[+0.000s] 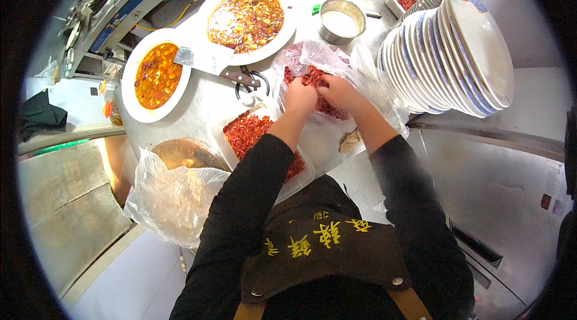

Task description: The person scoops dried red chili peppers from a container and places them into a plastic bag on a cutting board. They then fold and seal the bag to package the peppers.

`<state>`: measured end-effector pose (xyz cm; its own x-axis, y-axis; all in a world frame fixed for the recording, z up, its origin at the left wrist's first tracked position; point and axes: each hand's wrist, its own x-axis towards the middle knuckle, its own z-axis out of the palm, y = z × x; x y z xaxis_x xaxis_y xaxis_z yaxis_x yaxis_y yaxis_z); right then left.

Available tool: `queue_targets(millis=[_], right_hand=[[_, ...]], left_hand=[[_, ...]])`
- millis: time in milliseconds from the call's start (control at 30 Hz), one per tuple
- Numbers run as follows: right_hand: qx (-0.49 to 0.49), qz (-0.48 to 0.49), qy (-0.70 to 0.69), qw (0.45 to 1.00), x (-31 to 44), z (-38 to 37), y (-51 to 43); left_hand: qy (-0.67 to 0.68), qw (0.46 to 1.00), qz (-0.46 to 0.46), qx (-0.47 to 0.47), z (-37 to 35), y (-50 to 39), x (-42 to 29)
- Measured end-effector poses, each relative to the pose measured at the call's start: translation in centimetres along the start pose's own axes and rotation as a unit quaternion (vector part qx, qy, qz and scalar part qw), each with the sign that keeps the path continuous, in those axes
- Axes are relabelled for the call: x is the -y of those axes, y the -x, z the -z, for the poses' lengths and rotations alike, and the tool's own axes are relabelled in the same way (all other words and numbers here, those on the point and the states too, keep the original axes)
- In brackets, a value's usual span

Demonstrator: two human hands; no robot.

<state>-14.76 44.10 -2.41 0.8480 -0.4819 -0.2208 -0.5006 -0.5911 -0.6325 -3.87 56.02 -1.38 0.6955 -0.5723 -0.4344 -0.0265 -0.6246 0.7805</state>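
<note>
Both my hands are at the mouth of a clear plastic bag (311, 54) of dried red chilies (315, 75). My left hand (299, 96) is curled on the chilies at the left, its fingertips partly hidden. Close beside it, my right hand (338, 92) has its fingers bent and gripping among the chilies. More chilies lie in the bag below the hands. Under my left forearm stands a clear plastic tub (309, 176) of cut red chilies (245, 135), partly covered by the sleeve.
Two white bowls (130, 90) of red, oily food stand at the left and back. A cleaver (207, 56) lies between them, near black-handled scissors (266, 80). A steel pot (342, 40) holds white contents. Stacked plates (482, 49) lean at right; a crumpled plastic bag (176, 203) lies front left.
</note>
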Motion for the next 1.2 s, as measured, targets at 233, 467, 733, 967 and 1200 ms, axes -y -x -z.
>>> queue_targets(millis=[233,467,733,967,1200], right_hand=[[-0.06,-0.3,0.032,0.951,0.8,-2.3,-2.8],[-0.155,-0.156,-0.1,0.97,2.3,-0.7,-3.6],[-0.233,-0.165,-0.102,0.953,0.1,4.4,-6.9],[-0.237,-0.239,-0.172,0.926,0.9,-0.9,-5.8],[-0.259,-0.284,-0.279,0.88,2.8,-4.4,-5.4]], left_hand=[[-0.078,0.991,-0.014,-0.105,-1.0,-4.2,0.2],[0.026,0.988,-0.133,-0.075,1.1,-5.9,-1.0],[0.132,0.954,-0.232,-0.14,3.4,-5.8,-0.6],[-0.064,0.985,-0.114,-0.116,0.6,-8.1,-0.7],[-0.062,0.99,-0.074,-0.099,-2.2,-7.8,0.1]])
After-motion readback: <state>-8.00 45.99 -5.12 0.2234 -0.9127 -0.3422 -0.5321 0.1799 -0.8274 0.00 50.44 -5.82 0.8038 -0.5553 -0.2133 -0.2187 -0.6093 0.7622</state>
